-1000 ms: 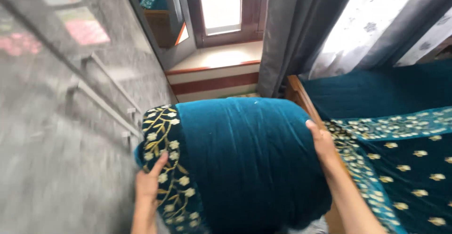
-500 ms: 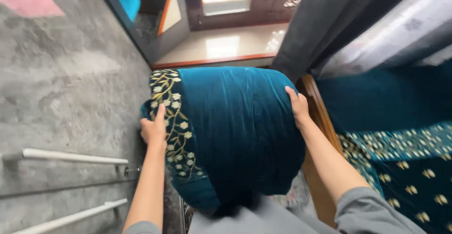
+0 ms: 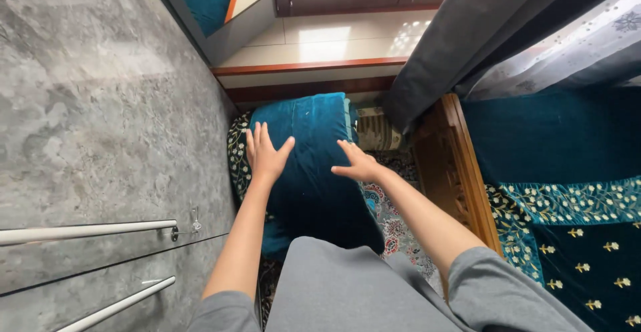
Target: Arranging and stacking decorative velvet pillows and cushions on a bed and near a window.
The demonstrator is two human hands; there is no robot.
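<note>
Head view looks down a narrow gap between a grey marbled wardrobe [image 3: 100,105] with 2 bar handles and a wooden-framed bed [image 3: 461,165] under a teal embroidered cover, where a folded teal velvet quilt [image 3: 310,165] already lies on the patterned rug [image 3: 394,212], its far end near the step below the window. Both the left hand [image 3: 267,153] and the right hand [image 3: 357,163] are spread wide and empty, resting on or just above the quilt, so it looks set down and nearly let go. No packages, labels or signs show.
</note>
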